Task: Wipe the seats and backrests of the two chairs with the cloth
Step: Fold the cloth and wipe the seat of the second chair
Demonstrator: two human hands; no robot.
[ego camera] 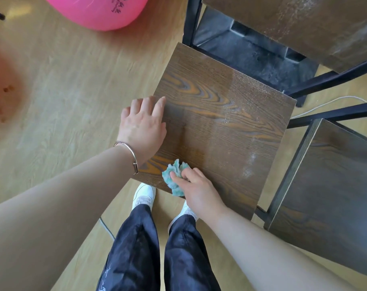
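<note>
The right hand [199, 192] is gripping the bunched cloth [177, 166] in its fingers [176, 177] at the seat [220, 127] near-left corner. The left hand [142, 124] is resting flat, fingers relaxed, on the left edge. Dusty seat is lying open rightward; the second chair [329, 196] is standing just beside.

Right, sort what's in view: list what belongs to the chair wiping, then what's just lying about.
In the job:
cloth, gripped by the right hand
near chair, left hand resting on its seat edge
second chair

Lying about:
pink ball
white cable
dusty brown board
</note>
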